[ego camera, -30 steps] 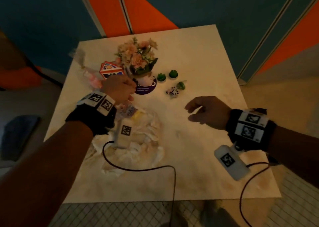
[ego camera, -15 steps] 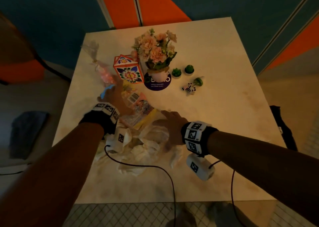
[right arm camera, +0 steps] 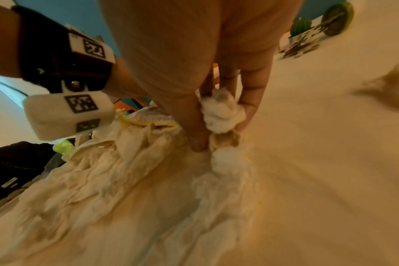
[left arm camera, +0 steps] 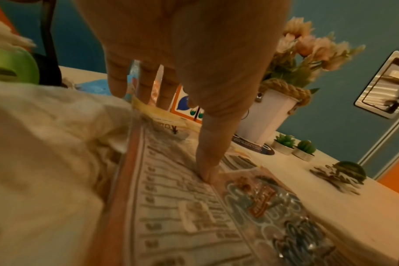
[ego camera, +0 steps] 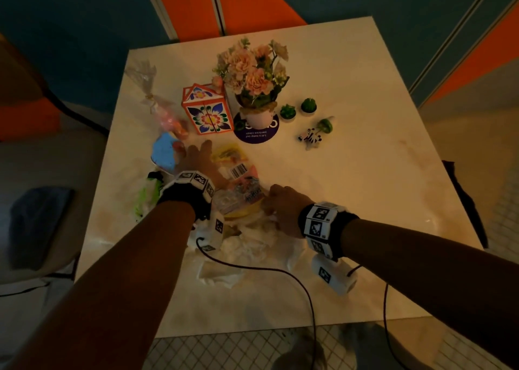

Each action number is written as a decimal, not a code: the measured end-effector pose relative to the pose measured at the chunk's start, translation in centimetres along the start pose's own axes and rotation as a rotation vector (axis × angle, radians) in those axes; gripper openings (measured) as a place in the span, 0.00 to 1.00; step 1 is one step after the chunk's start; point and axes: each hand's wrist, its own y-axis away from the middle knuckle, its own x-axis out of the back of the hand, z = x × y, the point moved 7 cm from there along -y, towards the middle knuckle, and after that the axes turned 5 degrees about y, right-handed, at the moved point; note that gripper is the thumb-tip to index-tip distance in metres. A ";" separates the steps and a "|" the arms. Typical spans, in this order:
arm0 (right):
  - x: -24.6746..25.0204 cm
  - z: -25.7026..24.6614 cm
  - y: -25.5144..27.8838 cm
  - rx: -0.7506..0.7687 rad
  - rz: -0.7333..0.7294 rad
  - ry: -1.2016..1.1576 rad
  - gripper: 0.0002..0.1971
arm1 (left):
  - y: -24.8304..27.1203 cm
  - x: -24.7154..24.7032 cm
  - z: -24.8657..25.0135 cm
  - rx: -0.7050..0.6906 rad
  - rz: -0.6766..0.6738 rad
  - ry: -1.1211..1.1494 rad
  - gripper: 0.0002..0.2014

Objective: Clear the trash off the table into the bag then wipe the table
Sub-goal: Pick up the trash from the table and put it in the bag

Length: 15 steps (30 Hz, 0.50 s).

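Note:
A heap of trash lies at the table's (ego camera: 365, 201) front left: a blue cup (ego camera: 164, 153), a yellow wrapper (ego camera: 227, 153), a printed snack packet (ego camera: 244, 192) and crumpled white paper (ego camera: 252, 237). My left hand (ego camera: 200, 159) lies flat over the heap with straight fingers. In the left wrist view its thumb (left arm camera: 207, 172) presses on the snack packet (left arm camera: 194, 207). My right hand (ego camera: 276, 204) is at the heap's right edge. There, thumb and fingers of the right hand (right arm camera: 221, 129) pinch a wad of white tissue (right arm camera: 221, 111) above the crumpled paper (right arm camera: 125, 171).
Behind the heap stand a patterned orange box (ego camera: 207, 111), a flower pot (ego camera: 255, 88) on a purple coaster (ego camera: 257, 136), two small cactus candles (ego camera: 297, 109) and a zebra toy (ego camera: 310, 137). A cellophane bag (ego camera: 165, 116) lies far left. Wrist cables trail over the front edge.
My left hand came back from beside the box, opened and flattened onto the trash. My right hand moved left from bare table to the pile and pinched a tissue wad.

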 end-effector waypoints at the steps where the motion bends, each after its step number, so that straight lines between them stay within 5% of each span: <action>1: 0.1 0.1 0.0 -0.005 -0.001 -0.009 0.17 | 0.1 -0.2 0.2 -0.005 -0.002 0.006 0.47; 5: 0.7 0.8 0.4 -0.039 -0.022 -0.022 0.15 | 0.9 -0.1 0.7 0.015 0.003 -0.039 0.44; 7: 1.4 1.4 0.8 -0.066 -0.012 -0.034 0.05 | 1.3 0.0 0.9 0.032 -0.021 -0.035 0.37; 10: 2.6 3.0 1.5 -0.128 0.048 -0.139 0.17 | 1.6 0.3 1.1 -0.005 -0.007 0.013 0.20; 15: 5.3 7.0 3.5 -0.213 0.196 -0.346 0.16 | 2.6 1.7 1.5 -0.078 0.030 0.221 0.06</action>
